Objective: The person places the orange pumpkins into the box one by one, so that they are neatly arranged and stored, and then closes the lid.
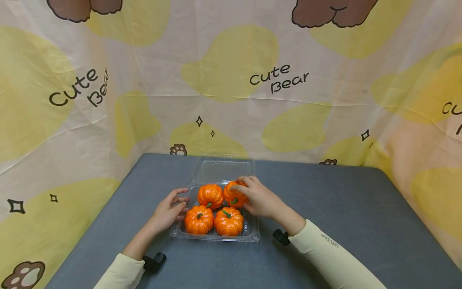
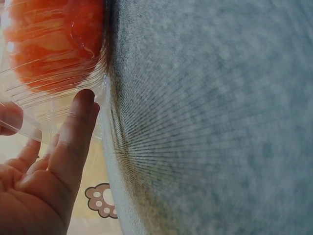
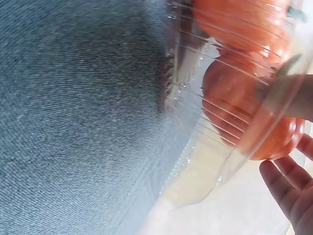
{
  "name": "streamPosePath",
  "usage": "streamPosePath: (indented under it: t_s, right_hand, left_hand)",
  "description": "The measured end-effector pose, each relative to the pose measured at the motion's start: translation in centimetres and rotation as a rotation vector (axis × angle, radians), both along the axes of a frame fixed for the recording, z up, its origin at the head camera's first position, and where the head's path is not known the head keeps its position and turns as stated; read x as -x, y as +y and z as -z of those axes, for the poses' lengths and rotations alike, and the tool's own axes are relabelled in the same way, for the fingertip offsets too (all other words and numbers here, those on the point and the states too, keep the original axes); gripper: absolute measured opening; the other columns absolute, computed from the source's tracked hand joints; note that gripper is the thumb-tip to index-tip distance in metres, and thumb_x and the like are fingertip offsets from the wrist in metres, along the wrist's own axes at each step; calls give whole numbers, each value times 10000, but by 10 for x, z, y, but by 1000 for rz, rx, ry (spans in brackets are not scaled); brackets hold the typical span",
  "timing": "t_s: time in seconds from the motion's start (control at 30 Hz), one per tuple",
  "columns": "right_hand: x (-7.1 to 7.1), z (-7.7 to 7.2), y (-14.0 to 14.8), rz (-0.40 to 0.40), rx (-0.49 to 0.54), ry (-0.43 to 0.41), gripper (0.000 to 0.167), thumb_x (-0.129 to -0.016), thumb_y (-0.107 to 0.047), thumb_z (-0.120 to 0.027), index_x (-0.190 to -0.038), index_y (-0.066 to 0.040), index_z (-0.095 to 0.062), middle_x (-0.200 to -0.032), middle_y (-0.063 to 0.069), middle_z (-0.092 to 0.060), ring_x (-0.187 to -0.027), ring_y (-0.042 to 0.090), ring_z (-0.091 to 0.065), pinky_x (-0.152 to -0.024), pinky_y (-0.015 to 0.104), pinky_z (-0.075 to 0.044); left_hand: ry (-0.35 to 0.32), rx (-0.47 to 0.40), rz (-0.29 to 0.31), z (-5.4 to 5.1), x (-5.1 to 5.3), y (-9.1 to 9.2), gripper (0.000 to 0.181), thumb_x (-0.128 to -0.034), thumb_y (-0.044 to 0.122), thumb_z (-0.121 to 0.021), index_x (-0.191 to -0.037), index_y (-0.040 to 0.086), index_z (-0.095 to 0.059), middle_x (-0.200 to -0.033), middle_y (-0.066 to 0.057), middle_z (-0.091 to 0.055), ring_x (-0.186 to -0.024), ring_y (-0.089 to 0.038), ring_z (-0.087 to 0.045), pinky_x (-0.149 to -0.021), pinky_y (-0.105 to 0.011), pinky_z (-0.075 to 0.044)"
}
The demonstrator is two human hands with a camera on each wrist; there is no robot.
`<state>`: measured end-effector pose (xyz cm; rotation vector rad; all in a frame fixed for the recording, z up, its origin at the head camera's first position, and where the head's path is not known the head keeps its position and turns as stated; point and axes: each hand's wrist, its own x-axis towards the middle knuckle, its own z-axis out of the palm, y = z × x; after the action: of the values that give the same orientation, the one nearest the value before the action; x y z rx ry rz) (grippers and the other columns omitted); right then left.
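Observation:
A clear plastic clamshell box (image 1: 216, 238) lies with its lid (image 1: 223, 171) folded back, away from me. Several small orange pumpkins with green stems sit in it, among them the front left pumpkin (image 1: 199, 221) and the front right pumpkin (image 1: 229, 223). My right hand (image 1: 260, 199) holds the back right pumpkin (image 1: 228, 196) between thumb and fingers, at the box; in the right wrist view its fingertips touch that pumpkin's (image 3: 230, 107) far side. At the box's left side is my left hand (image 1: 167, 212), its fingers extended along the clear wall (image 2: 54, 105). Its palm is hidden in the head view.
The box stands on a grey cloth-covered table (image 1: 325, 208). A printed curtain (image 1: 231, 80) with yellow patches hangs behind and beside it. Black wrist straps (image 1: 154, 262) show below both hands.

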<state>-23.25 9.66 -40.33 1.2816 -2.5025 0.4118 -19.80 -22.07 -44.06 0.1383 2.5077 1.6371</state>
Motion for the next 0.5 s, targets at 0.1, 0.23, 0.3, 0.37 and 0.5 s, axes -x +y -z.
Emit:
streamPosePath:
  t_s: [0.1, 0.23, 0.3, 0.37, 0.5]
  right_hand:
    - [1, 3, -1, -11, -15, 28, 555, -691, 8, -781, -1197, -151, -620, -1276, 136, -546, -1100, 315, -515, -882, 395, -524]
    - [2, 6, -1, -30, -27, 59, 554, -687, 5, -787, -1190, -154, -621, -1271, 138, -552, -1095, 320, -519, -896, 405, -514]
    - [2, 7, -1, -36, -31, 67, 553, -684, 4, -791, -1186, -155, -620, -1265, 135, -552, -1094, 317, -519, -902, 405, -510]
    - [3, 8, -1, -40, -33, 70, 554, -681, 2, -792, -1182, -156, -618, -1262, 133, -550, -1092, 314, -517, -902, 402, -509]
    - [3, 8, 0, -49, -22, 65, 536, -680, -19, -794, -1169, -154, -619, -1254, 133, -549, -1085, 317, -518, -892, 401, -514]
  left_hand:
    - [-1, -5, -5, 0, 0, 1, 427, -997, 120, -466, -1418, 114, -390, -1326, -262, -544, -984, -244, -670, -727, -351, -592]
    - [-8, -2, -12, 1, 1, 0, 426, -999, 113, -458, -1419, 119, -390, -1330, -259, -542, -987, -249, -669, -731, -356, -591]
    - [-11, 0, -15, 2, 1, 0, 423, -999, 116, -458, -1418, 125, -393, -1331, -254, -543, -988, -253, -669, -735, -361, -592]
    - [-9, 4, -9, 2, 2, -1, 424, -1000, 118, -455, -1419, 122, -388, -1333, -258, -540, -991, -255, -669, -739, -365, -591]
    - [-9, -2, -16, 2, 2, 0, 420, -996, 115, -461, -1412, 123, -402, -1322, -254, -551, -981, -252, -672, -734, -364, -592]
